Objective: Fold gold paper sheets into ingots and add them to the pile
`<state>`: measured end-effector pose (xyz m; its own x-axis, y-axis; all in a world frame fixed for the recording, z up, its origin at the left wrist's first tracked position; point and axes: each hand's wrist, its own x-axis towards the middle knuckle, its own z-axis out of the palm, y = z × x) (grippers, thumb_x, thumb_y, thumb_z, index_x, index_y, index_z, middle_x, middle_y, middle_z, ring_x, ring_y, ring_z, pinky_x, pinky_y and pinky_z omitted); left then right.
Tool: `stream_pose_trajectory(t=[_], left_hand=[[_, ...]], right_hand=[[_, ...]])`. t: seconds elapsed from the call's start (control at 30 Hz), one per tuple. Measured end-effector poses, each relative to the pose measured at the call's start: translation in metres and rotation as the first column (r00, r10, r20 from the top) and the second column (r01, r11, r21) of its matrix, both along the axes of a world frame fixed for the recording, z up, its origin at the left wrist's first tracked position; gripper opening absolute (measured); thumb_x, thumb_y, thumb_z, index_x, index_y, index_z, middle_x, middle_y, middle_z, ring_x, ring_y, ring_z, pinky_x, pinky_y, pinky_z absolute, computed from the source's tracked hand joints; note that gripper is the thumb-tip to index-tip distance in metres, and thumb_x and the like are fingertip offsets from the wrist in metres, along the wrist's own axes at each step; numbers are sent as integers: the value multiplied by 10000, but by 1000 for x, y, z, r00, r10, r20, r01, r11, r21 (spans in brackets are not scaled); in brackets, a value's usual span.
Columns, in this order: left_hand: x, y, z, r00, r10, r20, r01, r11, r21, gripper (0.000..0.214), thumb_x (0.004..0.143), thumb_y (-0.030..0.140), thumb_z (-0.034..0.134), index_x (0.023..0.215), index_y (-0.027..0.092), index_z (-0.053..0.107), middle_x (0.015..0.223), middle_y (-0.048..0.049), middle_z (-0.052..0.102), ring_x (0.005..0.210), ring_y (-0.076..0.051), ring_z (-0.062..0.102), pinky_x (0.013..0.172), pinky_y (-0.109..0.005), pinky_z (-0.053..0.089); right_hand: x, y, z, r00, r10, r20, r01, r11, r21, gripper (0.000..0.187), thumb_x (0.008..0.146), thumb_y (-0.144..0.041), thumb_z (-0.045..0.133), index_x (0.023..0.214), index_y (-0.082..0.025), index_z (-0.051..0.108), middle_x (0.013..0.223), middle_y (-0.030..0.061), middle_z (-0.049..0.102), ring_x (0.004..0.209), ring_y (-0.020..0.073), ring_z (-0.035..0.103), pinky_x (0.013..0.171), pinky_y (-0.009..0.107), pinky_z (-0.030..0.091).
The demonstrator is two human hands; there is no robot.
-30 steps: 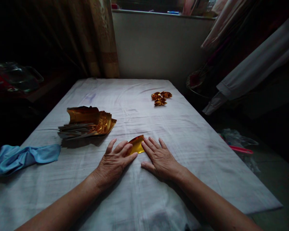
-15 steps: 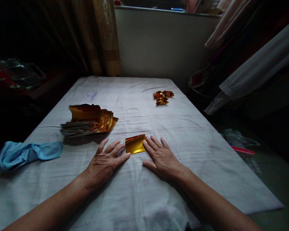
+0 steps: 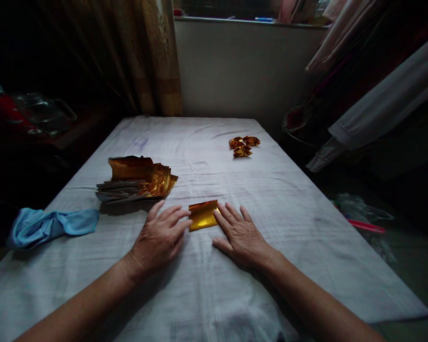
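A small folded sheet of gold foil paper (image 3: 202, 215) lies on the white cloth-covered table (image 3: 278, 199) between my hands. My left hand (image 3: 160, 237) rests flat, fingers stretched out, its fingertips touching the sheet's left edge. My right hand (image 3: 240, 235) also lies flat and open, fingertips at the sheet's right edge. A stack of gold foil sheets (image 3: 139, 178) sits to the left beyond my left hand. Three folded gold paper pieces (image 3: 243, 145) lie farther back on the right.
A crumpled blue cloth (image 3: 50, 225) lies at the table's left edge. A curtain (image 3: 157, 57) and a white wall stand behind the table. Garments hang at the right (image 3: 378, 104). A pink-handled item (image 3: 365, 226) lies on the floor at right.
The gold sheet went from a triangular shape partly under my left fingers to a flat rectangle. My left hand slid left off it; the right hand barely moved.
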<state>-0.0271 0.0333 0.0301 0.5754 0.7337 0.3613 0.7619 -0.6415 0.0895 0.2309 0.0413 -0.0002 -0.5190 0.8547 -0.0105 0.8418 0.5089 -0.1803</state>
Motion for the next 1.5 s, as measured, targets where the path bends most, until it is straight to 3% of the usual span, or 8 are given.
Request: stream_pose_trajectory(t=[0.17,0.37,0.6,0.83,1.03,1.23,1.37,1.5], left_hand=[[53,14,-22,998,21,-65,-30,990,-139,446,1015,386,430,1398,183,535,1463,-113,548,1377,-267,470,1201,-517,195],[34,20,-44,985,103,-140,-126,978,-167,487,1031,357,364,1488,201,437,1536,-101,459,1435,-260,401,1201,-529,192],[25,18,-44,985,130,-110,-150,970,-193,488,1018,348,384,1485,221,446,1539,-85,457,1451,-257,373,1220,-531,128],[27,19,-40,978,159,-134,-190,946,-261,554,1003,332,396,1536,189,349,1550,-89,441,1484,-275,306,1225,-547,118],[29,19,-35,978,158,-136,-195,925,-325,562,997,306,403,1538,171,337,1571,-82,404,1498,-281,274,1218,-581,128],[28,20,-35,979,166,-119,-197,923,-330,567,988,308,434,1537,200,344,1571,-77,405,1498,-288,271,1213,-594,129],[27,21,-32,980,153,-124,-189,909,-372,592,984,306,437,1548,175,314,1582,-86,381,1508,-292,243,1211,-604,122],[26,21,-31,983,138,-121,-173,914,-366,578,993,316,416,1545,174,319,1573,-90,400,1508,-280,247,1216,-589,116]], right_hand=[[0,-1,-2,1000,-3,-17,3,1000,17,726,960,-584,488,1564,-229,299,1619,115,273,1497,319,249,1194,594,192],[1,0,-1,1000,-8,-28,7,1000,-6,757,948,-617,488,1560,-209,311,1611,124,292,1499,318,246,1202,591,178],[-10,-3,4,999,2,-41,-1,1000,13,826,937,-629,481,1565,-132,281,1638,113,189,1512,343,181,1206,617,119],[-28,-4,2,989,125,-78,-119,990,77,834,923,-674,481,1562,-170,299,1646,104,170,1526,335,122,1209,624,37],[-15,-2,1,976,188,-109,-194,980,-52,820,948,-655,459,1579,-181,235,1616,109,273,1498,306,247,1217,601,102],[6,-1,6,979,201,-41,-203,978,-49,730,951,-614,501,1536,-200,363,1583,137,344,1477,326,299,1196,620,158],[0,-9,6,984,168,-65,-169,986,-4,749,953,-607,503,1532,-153,365,1571,166,358,1473,335,305,1197,629,147],[-15,-13,5,964,237,-121,-237,971,13,783,939,-628,513,1548,-170,331,1577,139,357,1476,319,300,1214,609,121]])
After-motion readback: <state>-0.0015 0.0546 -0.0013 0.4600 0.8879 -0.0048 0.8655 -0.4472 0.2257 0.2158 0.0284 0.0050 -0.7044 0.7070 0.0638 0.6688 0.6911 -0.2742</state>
